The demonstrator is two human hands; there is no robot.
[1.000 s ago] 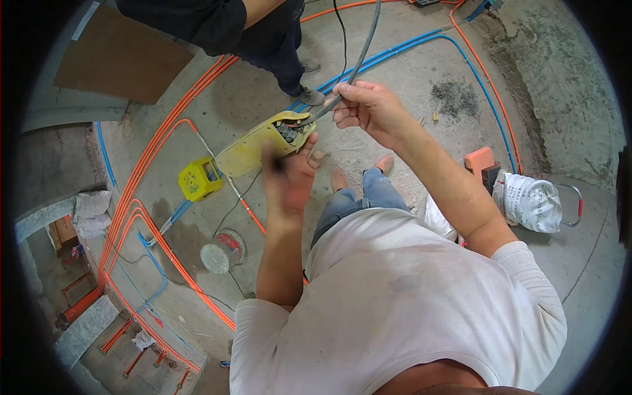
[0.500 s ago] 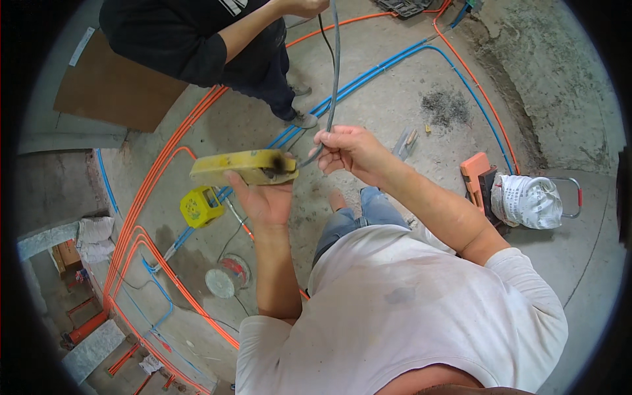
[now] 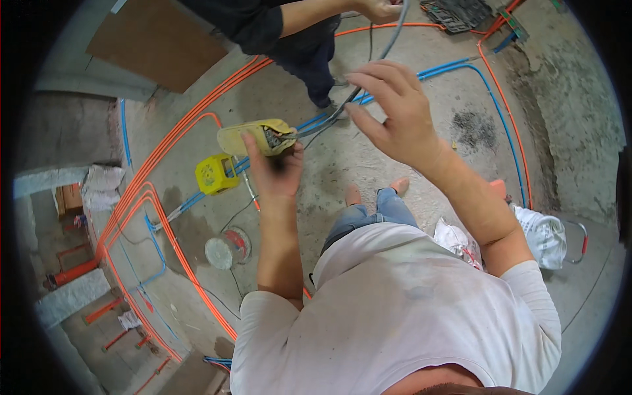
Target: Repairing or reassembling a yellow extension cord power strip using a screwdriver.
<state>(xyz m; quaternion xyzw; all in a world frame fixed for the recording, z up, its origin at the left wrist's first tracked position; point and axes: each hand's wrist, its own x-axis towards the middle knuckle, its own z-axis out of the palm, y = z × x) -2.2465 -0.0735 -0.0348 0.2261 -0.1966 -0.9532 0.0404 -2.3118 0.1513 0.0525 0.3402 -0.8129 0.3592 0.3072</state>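
My left hand (image 3: 273, 168) is wrapped round a long yellow casing (image 3: 240, 139) with rounded ends. The casing's right end gapes, and what looks like bundled wires shows inside. A thick grey cable (image 3: 319, 129) comes out of that end and curves up to the far side. My right hand (image 3: 398, 115) is raised beside the cable, thumb and fingers apart; whether a fingertip touches it I cannot tell. Across from me, another person's hand (image 3: 382, 9) is at the cable's upper stretch.
Orange conduits (image 3: 191, 122) and blue pipes (image 3: 447, 68) run over the concrete floor. A yellow boxy object (image 3: 215, 175) and a round container (image 3: 219, 253) stand left of my legs. A white sack (image 3: 543, 238) is at the right, a black tool case (image 3: 455, 14) at the far side.
My right hand has opened from its pinch on the cable and moved up and right. The casing has turned, so its open end shows. My view has shifted.
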